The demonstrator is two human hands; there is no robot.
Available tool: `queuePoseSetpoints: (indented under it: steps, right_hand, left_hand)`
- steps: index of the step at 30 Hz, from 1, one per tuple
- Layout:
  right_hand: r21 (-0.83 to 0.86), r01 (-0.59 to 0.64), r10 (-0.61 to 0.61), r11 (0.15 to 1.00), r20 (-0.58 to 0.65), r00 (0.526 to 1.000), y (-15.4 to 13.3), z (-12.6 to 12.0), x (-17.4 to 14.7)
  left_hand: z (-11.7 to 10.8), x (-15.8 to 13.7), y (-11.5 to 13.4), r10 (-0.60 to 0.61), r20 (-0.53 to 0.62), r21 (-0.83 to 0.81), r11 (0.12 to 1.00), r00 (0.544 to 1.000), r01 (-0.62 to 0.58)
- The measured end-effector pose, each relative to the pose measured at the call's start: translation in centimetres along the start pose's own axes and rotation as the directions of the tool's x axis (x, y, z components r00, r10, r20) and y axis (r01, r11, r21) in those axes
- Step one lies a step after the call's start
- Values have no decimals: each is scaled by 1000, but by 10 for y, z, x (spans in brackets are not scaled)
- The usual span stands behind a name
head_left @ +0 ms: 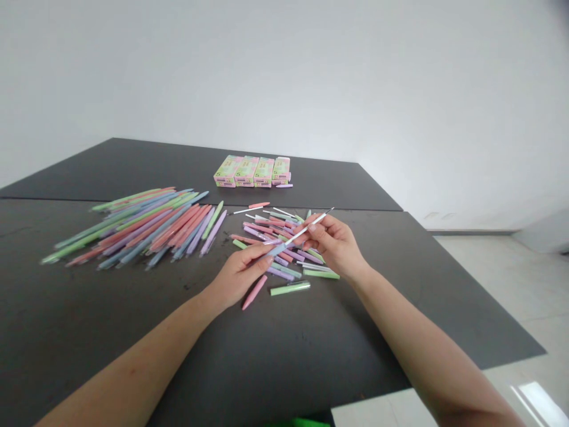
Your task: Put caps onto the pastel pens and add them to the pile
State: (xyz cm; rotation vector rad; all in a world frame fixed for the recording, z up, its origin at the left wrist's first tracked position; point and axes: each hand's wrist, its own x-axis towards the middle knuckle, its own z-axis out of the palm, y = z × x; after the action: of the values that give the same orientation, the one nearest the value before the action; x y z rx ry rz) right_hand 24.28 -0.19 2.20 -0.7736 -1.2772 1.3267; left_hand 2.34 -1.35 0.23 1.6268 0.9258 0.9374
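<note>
My left hand (242, 270) pinches a blue pen barrel (278, 249) above the table. Between the fingertips of my right hand (335, 240) is a thin white pen refill (306, 229), its dark tip pointing up and right. The refill's lower end meets the barrel's open end; how far it sits inside I cannot tell. Below and behind both hands lies a loose heap of pen parts (262, 228) in pink, purple, green and blue, with white refills among them. Nearer me are a pink barrel (255, 293) and a green barrel with a clear end (290, 289).
A large pile of pens (146, 228) in several colours spreads over the left of the black table (284, 356). Several green and pink boxes (251, 172) stand in a row farther back, past the seam. The table's right edge (475, 290) drops to a pale floor.
</note>
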Motion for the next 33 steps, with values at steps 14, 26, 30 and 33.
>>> queuePoseSetpoints:
  steps: [14, 26, 30, 33]
  right_hand:
    - [6, -10, 10, 1000, 36, 999, 1, 3, -1]
    - [-169, -45, 68, 985, 136, 988, 15, 16, -5]
    - [-100, -93, 103, 991, 104, 989, 13, 7, -3]
    - [-90, -67, 70, 994, 31, 997, 9, 0, -1]
  left_hand:
    - [0, 2, -1, 4, 5, 22, 1000, 1000, -4]
    - [1, 4, -13, 68, 53, 126, 989, 996, -74]
    - [0, 4, -12, 42, 74, 139, 989, 996, -52]
    - [-1, 4, -11, 45, 79, 158, 986, 996, -57]
